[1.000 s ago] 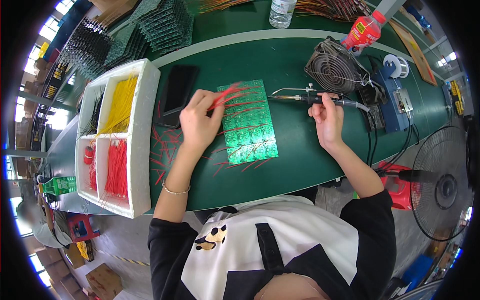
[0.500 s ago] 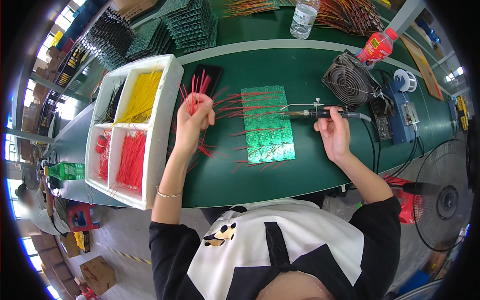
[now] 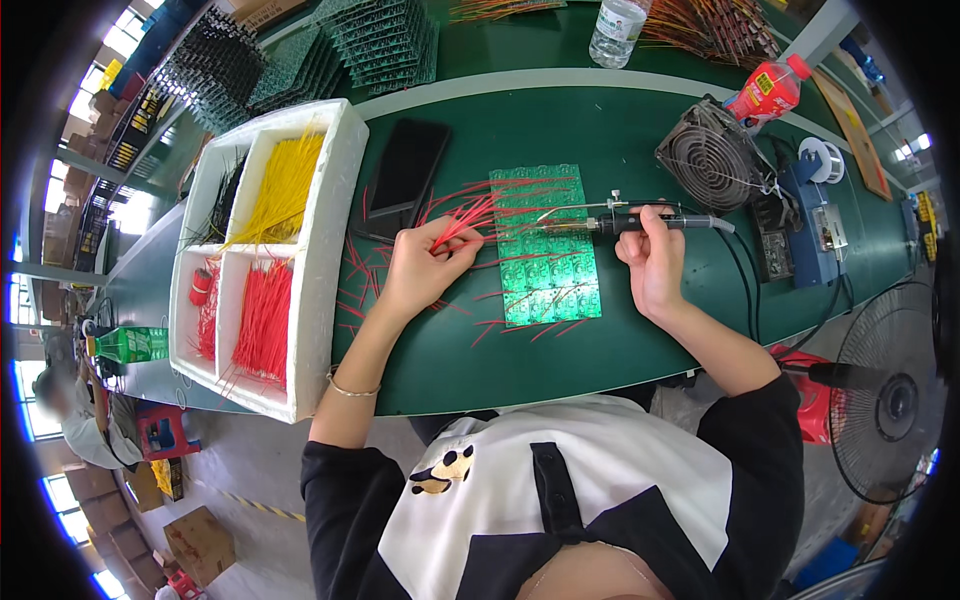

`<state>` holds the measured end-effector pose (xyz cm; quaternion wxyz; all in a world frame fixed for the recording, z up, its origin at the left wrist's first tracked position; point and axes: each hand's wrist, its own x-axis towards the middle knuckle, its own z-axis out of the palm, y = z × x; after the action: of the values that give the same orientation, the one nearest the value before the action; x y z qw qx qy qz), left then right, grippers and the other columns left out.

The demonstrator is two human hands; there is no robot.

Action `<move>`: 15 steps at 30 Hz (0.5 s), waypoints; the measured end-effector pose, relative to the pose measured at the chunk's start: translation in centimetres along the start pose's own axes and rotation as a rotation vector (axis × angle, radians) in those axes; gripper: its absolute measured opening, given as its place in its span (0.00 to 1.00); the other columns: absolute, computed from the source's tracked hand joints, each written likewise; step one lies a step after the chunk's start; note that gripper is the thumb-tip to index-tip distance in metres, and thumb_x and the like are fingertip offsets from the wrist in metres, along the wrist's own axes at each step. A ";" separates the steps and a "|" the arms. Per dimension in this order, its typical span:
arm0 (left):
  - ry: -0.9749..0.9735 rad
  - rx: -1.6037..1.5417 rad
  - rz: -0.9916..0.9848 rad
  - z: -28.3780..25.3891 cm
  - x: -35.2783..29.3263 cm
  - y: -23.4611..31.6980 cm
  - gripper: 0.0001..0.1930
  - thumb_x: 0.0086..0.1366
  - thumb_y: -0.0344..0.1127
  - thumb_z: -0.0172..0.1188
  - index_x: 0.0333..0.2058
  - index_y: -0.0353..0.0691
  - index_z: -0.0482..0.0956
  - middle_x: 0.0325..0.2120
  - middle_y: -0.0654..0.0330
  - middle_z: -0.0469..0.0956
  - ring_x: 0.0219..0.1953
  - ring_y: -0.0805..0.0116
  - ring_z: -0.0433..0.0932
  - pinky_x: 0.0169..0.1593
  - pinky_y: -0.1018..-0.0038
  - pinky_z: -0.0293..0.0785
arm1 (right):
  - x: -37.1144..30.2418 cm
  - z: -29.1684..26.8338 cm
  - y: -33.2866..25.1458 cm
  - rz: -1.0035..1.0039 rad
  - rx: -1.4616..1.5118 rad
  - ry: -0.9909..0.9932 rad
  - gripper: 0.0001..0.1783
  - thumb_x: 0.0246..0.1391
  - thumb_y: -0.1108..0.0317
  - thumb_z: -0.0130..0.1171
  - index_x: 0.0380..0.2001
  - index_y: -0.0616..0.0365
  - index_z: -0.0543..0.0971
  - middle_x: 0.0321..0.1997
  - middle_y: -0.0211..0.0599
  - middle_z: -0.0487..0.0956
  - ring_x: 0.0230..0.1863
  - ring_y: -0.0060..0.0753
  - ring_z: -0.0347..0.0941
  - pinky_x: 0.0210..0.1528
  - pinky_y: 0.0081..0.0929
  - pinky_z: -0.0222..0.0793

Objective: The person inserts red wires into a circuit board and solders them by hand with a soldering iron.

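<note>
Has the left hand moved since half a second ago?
Yes: the left hand has moved right, away from the white tray, toward the green circuit board.

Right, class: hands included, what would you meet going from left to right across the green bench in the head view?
White foam box → left hand → green circuit board → right hand → blue box-shaped unit.

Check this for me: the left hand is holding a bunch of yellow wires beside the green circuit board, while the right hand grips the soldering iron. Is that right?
Not quite: the head view shows the left hand holding red wires, not yellow, beside the green circuit board, while the right hand grips the soldering iron.
</note>
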<state>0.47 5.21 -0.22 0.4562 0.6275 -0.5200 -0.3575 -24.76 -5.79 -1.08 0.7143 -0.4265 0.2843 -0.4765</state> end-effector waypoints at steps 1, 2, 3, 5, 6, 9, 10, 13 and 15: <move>0.024 0.003 0.003 0.2 0.1 -0.1 0.02 0.54 0.22 0.57 0.27 0.31 0.77 0.20 0.69 0.73 0.21 0.89 0.64 0.23 0.91 0.59 | -0.1 0.1 0.1 0.006 0.000 0.004 0.09 0.58 0.63 0.47 0.30 0.57 0.69 0.14 0.26 0.62 0.14 0.13 0.50 0.17 0.17 0.45; 0.021 0.002 -0.004 0.2 0.1 -0.3 0.02 0.54 0.22 0.57 0.27 0.31 0.77 0.20 0.69 0.73 0.21 0.89 0.64 0.23 0.91 0.59 | -0.2 0.3 0.1 -0.016 -0.007 -0.003 0.08 0.58 0.63 0.47 0.30 0.57 0.68 0.14 0.26 0.63 0.15 0.14 0.52 0.17 0.16 0.46; 0.036 0.008 0.023 0.2 0.1 -0.4 0.03 0.52 0.24 0.58 0.27 0.31 0.77 0.18 0.68 0.73 0.19 0.89 0.61 0.21 0.89 0.57 | -0.3 0.4 0.1 -0.039 -0.015 -0.008 0.08 0.57 0.64 0.47 0.30 0.57 0.68 0.15 0.26 0.63 0.16 0.14 0.53 0.17 0.16 0.47; 0.046 0.013 0.044 0.2 0.1 -0.5 0.04 0.50 0.25 0.59 0.27 0.31 0.77 0.16 0.67 0.73 0.18 0.88 0.58 0.20 0.87 0.55 | -0.5 0.8 0.1 -0.033 -0.044 -0.008 0.08 0.57 0.64 0.48 0.31 0.57 0.68 0.16 0.26 0.64 0.16 0.14 0.55 0.18 0.15 0.49; 0.043 0.030 0.042 0.1 0.1 -0.3 0.04 0.50 0.24 0.59 0.26 0.31 0.77 0.16 0.68 0.73 0.18 0.89 0.58 0.20 0.87 0.55 | -0.6 0.8 0.1 -0.033 -0.073 -0.013 0.08 0.57 0.64 0.49 0.31 0.57 0.68 0.17 0.26 0.64 0.17 0.14 0.57 0.18 0.14 0.50; 0.033 0.034 0.000 -0.1 0.0 0.1 0.04 0.50 0.24 0.59 0.26 0.31 0.77 0.15 0.68 0.72 0.18 0.89 0.58 0.20 0.87 0.55 | -0.6 0.6 0.1 -0.041 -0.123 -0.059 0.08 0.57 0.64 0.49 0.31 0.57 0.68 0.18 0.25 0.65 0.18 0.14 0.59 0.19 0.12 0.52; 0.029 0.022 -0.035 -0.1 0.1 0.1 0.04 0.50 0.24 0.59 0.26 0.31 0.77 0.15 0.69 0.71 0.18 0.89 0.59 0.20 0.87 0.55 | -0.6 0.6 0.2 -0.037 -0.125 -0.054 0.08 0.57 0.64 0.49 0.31 0.57 0.68 0.18 0.25 0.65 0.18 0.14 0.59 0.19 0.12 0.52; 0.029 0.009 -0.015 -0.2 0.0 0.2 0.03 0.50 0.24 0.59 0.26 0.31 0.77 0.15 0.69 0.71 0.18 0.89 0.59 0.20 0.88 0.55 | -0.6 0.6 0.3 -0.042 -0.139 -0.030 0.08 0.57 0.64 0.49 0.31 0.57 0.68 0.18 0.26 0.66 0.18 0.13 0.59 0.18 0.12 0.52; 0.020 0.024 -0.025 -0.4 0.0 0.0 0.03 0.50 0.24 0.59 0.26 0.31 0.77 0.15 0.69 0.71 0.18 0.89 0.59 0.20 0.88 0.55 | -0.7 0.6 0.3 -0.037 -0.145 -0.033 0.08 0.57 0.64 0.49 0.31 0.57 0.68 0.18 0.26 0.66 0.18 0.13 0.59 0.18 0.11 0.52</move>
<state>0.81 5.32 -0.07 0.4493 0.6430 -0.5116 -0.3507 -24.43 -4.92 -1.04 0.6772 -0.4900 0.2984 -0.4606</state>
